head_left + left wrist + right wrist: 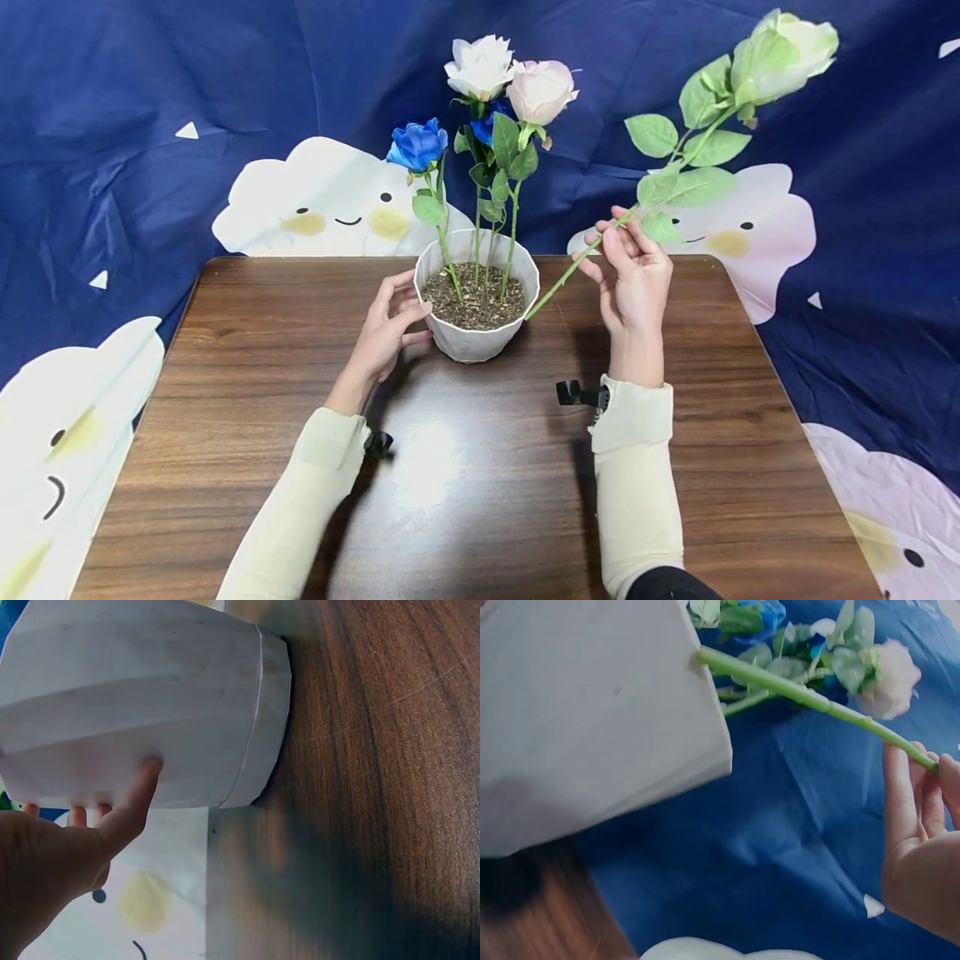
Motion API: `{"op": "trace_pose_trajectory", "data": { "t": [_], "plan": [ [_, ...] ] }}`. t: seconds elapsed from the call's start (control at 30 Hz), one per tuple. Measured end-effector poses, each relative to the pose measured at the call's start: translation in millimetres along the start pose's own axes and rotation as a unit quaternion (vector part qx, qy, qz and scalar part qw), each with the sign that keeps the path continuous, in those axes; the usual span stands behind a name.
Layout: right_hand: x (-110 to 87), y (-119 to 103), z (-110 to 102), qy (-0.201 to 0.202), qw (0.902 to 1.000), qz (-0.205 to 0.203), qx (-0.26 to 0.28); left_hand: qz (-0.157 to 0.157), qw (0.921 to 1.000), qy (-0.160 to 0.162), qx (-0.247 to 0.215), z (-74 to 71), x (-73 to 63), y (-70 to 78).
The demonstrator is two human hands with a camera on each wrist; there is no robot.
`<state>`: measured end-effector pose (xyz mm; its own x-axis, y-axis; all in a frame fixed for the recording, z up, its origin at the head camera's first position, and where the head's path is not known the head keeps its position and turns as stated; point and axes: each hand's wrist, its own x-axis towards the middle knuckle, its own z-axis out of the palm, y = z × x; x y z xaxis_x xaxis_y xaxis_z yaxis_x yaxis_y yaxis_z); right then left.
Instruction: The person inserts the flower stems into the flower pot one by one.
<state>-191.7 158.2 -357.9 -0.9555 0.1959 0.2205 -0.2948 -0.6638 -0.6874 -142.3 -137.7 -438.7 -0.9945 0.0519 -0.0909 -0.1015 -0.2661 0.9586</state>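
Observation:
A white faceted flower pot point(480, 343) stands on the table, with soil point(474, 312) inside. My left hand point(386, 329) holds its left side, the thumb close to the rim and a fingertip against the wall in the left wrist view. A pale green artificial rose point(780, 62) leans up to the right. My right hand point(637, 279) pinches its stem point(802, 694) between thumb and fingers. The stem's lower end is right at the pot's right rim. Rising from the soil are a blue rose point(418, 146), a white rose point(480, 67) and a pale pink rose point(543, 92).
Another blue bloom point(487, 125) shows partly behind the leaves. The brown wooden table point(480, 517) has its far edge just behind the pot. A blue backdrop cloth point(262, 75) with smiling white clouds point(330, 200) hangs behind and beside it.

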Motion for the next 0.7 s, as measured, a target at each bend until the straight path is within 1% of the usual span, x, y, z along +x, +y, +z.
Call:
{"op": "trace_pose_trajectory", "data": {
  "t": [0.27, 0.33, 0.43, 0.6, 0.7],
  "plan": [
    [2.0, 10.4, 23.7, -0.028, 0.9982, -0.006, -0.053, -0.001, 1.0000, 0.002, 0.005, -0.3, 0.4, 0.1],
    [1.2, 15.7, 27.7, -0.038, 0.9964, -0.004, -0.076, 0.000, 1.0000, 0.001, 0.005, -0.1, 0.6, -0.1],
    [-1.2, 24.7, 33.2, -0.051, 0.9925, -0.001, -0.111, 0.001, 1.0000, -0.001, 0.005, 0.0, 0.6, -0.2],
    [-5.4, 41.2, 41.9, -0.075, 0.9817, 0.001, -0.175, 0.002, 1.0000, -0.002, 0.005, 0.1, 0.3, 0.2],
    [-7.1, 51.2, 46.1, -0.089, 0.9771, 0.011, -0.193, 0.001, 1.0000, -0.001, 0.004, 0.0, 0.6, 0.1]
  ]
}}
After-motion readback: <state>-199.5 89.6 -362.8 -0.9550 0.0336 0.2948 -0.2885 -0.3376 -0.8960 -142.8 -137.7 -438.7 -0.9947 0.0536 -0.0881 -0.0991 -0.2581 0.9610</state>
